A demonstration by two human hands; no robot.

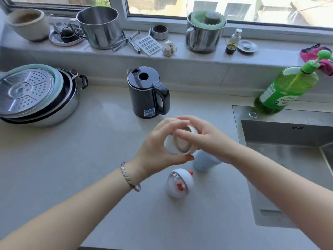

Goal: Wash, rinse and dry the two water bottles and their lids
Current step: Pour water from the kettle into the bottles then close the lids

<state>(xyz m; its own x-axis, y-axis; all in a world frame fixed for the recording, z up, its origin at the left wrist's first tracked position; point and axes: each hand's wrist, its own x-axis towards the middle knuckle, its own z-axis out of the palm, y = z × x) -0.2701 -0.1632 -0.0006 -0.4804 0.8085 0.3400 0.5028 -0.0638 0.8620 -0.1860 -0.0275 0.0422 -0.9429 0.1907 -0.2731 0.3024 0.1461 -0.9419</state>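
We hold one lid (177,143) over the counter (90,159), open side toward us. The left hand (156,147) grips its dome and the right hand (203,139) pinches the rim, probably checking the seal. The second lid (180,183) and bottle (203,163) stand below, near the sink (288,134).

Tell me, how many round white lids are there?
2. One lid is held between the left hand and right hand above the counter; the other lid, with red bits, lies on the counter below them. I see no others.

Tilted white lid (170,147) (bottle (203,164) apparently upright)
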